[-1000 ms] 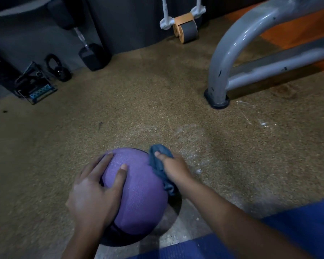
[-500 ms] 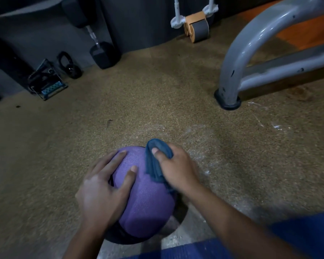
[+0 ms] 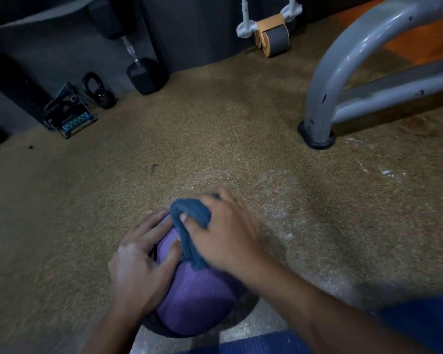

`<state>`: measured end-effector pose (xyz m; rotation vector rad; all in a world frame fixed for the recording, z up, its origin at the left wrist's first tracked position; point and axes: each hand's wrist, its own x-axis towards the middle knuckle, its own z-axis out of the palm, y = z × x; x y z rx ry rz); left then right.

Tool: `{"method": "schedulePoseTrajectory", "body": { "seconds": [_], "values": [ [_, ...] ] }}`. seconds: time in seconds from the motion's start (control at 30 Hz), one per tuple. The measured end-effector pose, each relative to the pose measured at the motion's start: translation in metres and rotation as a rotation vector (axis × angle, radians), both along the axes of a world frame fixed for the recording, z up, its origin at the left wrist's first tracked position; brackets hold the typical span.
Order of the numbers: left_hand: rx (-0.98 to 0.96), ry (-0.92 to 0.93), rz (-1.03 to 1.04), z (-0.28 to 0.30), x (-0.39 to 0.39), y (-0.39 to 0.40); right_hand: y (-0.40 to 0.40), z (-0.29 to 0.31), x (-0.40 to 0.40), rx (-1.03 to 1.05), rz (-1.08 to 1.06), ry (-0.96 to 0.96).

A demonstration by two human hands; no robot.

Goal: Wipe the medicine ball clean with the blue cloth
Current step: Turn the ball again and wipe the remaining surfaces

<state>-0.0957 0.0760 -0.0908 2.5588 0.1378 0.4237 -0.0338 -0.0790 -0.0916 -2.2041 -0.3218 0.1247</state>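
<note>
Blue cloth (image 3: 189, 221) bunched in right grip (image 3: 223, 233), atop ball (image 3: 197, 300).

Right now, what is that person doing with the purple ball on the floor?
A person is cleaning a purple medicine ball that sits on the gym floor. The left hand lies flat on the ball's left side to steady it. The right hand grips a bunched blue cloth and presses it on the top of the ball. A dumbbell and a grey metal frame stand farther back.
</note>
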Motion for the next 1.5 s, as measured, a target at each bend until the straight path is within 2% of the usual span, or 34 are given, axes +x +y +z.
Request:
{"method": "schedulePoseTrajectory", "body": {
  "seconds": [0.07,0.2,0.27,0.33,0.43,0.57,0.73,0.83,0.9,0.97,1.07,1.17,1.23,1.3,1.4,1.5],
  "values": [
    [-0.002,-0.007,0.012,-0.001,0.001,0.000,0.005,-0.010,0.037,0.077,-0.011,0.200],
    [-0.033,-0.017,0.028,-0.001,-0.002,-0.005,-0.002,-0.050,0.074,0.373,-0.089,0.666],
    [-0.070,-0.022,0.142,0.001,-0.007,-0.010,-0.013,-0.068,0.064,0.507,-0.178,0.846],
    [-0.192,0.023,0.371,0.000,-0.011,-0.015,-0.026,-0.081,0.046,0.592,-0.232,0.996],
    [-0.352,0.150,0.528,0.002,-0.013,-0.016,-0.039,-0.087,0.015,0.672,-0.232,1.147],
    [-0.306,0.173,0.515,0.007,-0.010,-0.015,-0.042,-0.087,0.005,0.734,-0.204,1.216],
    [-0.131,0.245,0.446,0.013,0.001,-0.027,-0.044,-0.100,0.000,0.880,-0.319,1.174],
    [-0.091,0.224,0.343,0.009,0.008,-0.030,-0.053,-0.106,-0.001,0.938,-0.345,1.127],
    [-0.149,0.182,0.305,0.003,0.013,-0.031,-0.062,-0.100,0.004,0.965,-0.341,1.061],
    [-0.285,0.118,0.278,-0.005,0.015,-0.033,-0.071,-0.090,0.013,0.938,-0.320,0.951],
    [-0.529,0.051,0.193,-0.019,0.012,-0.033,-0.080,-0.075,0.024,0.843,-0.399,0.680],
    [-0.593,0.058,0.161,-0.021,0.006,-0.035,-0.081,-0.061,0.021,0.748,-0.420,0.433],
    [-0.486,0.033,0.151,-0.011,0.013,-0.043,-0.080,-0.055,0.016,0.703,-0.404,0.353],
    [-0.240,0.034,0.120,0.007,0.030,-0.060,-0.080,-0.055,0.009,0.628,-0.384,0.324],
    [0.017,0.215,0.173,0.026,0.066,-0.083,-0.076,-0.060,-0.010,0.560,-0.345,0.181],
    [0.141,0.352,0.224,0.020,0.076,-0.083,-0.074,-0.076,-0.024,0.532,-0.335,0.055]
  ]
}}
